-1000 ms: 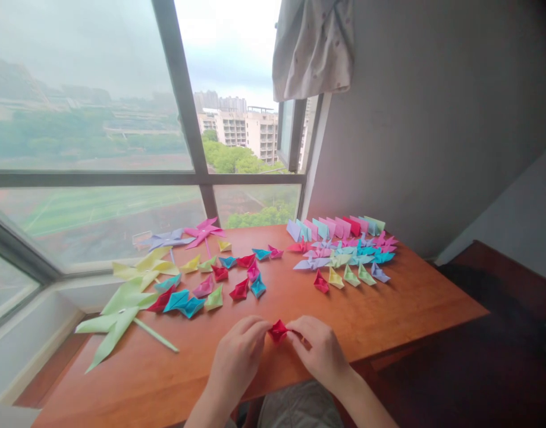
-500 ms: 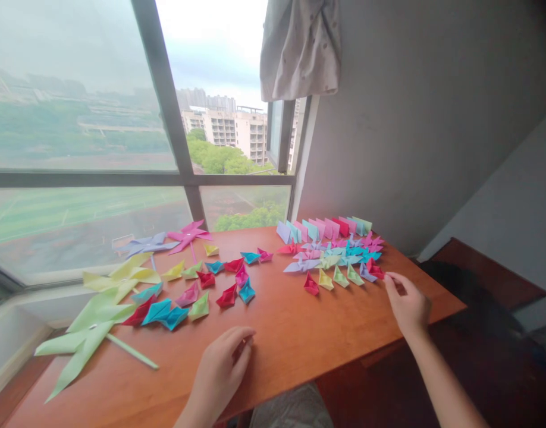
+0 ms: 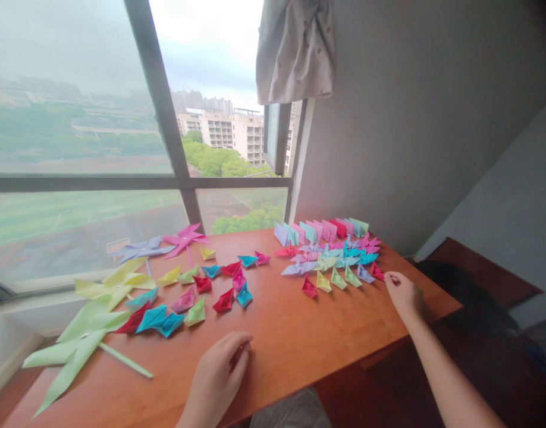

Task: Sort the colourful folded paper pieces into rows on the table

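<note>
My right hand [image 3: 403, 292] rests on the wooden table [image 3: 300, 351] near its right edge, fingers loosely bent and holding nothing. Its fingertips are just right of a small red folded paper piece [image 3: 377, 271], which ends a row of small folded pieces [image 3: 338, 278]. My left hand [image 3: 217, 375] lies palm down near the front edge with nothing visible in it. Behind the row lie flat folded shapes [image 3: 329, 258] and a line of upright folded papers [image 3: 322, 229].
A loose cluster of coloured folded pieces [image 3: 201, 291] covers the table's middle left. Paper pinwheels lie at the left: green [image 3: 83, 336], yellow [image 3: 121, 278], lilac [image 3: 139, 249], pink [image 3: 184, 238]. A window [image 3: 77, 148] stands behind, a grey wall [image 3: 411, 119] at right, a dark seat [image 3: 473, 291] beyond the table.
Both hands held a red folded piece at the front edge. My right hand carried it right and set it at the row's end; my left hand stayed flat near the front.
</note>
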Demonstrator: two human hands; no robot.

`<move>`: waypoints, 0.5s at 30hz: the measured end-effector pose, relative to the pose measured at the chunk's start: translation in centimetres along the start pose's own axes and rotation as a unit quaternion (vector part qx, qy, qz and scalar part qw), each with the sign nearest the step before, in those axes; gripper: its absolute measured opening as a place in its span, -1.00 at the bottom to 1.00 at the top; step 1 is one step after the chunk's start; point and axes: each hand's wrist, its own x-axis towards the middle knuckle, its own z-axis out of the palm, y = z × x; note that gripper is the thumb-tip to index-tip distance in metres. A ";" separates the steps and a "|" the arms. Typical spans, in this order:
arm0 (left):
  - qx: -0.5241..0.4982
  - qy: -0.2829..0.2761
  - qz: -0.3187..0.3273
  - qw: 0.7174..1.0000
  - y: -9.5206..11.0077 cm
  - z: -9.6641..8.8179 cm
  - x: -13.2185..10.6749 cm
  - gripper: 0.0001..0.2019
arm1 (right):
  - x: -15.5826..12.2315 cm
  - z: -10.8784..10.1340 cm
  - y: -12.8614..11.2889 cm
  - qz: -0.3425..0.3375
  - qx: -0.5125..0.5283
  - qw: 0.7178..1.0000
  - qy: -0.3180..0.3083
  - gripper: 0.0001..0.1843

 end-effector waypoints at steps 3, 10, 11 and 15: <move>0.002 0.000 0.000 1.000 0.0 0.0 0.0 -0.81 | 0.0 0.1 0.2 -0.008 -0.002 1.000 -0.007 -0.59; -0.004 0.012 0.004 1.000 0.2 -0.1 0.2 -0.82 | 0.1 0.2 0.2 -0.016 0.005 1.000 -0.010 -0.57; -0.004 0.011 0.003 1.000 0.2 -0.1 0.2 -0.82 | 0.1 0.2 0.2 -0.012 0.005 1.000 -0.014 -0.58; -0.003 0.006 -0.001 1.000 0.2 -0.1 0.2 -0.81 | 0.2 0.3 0.4 0.004 0.015 1.000 -0.024 -0.58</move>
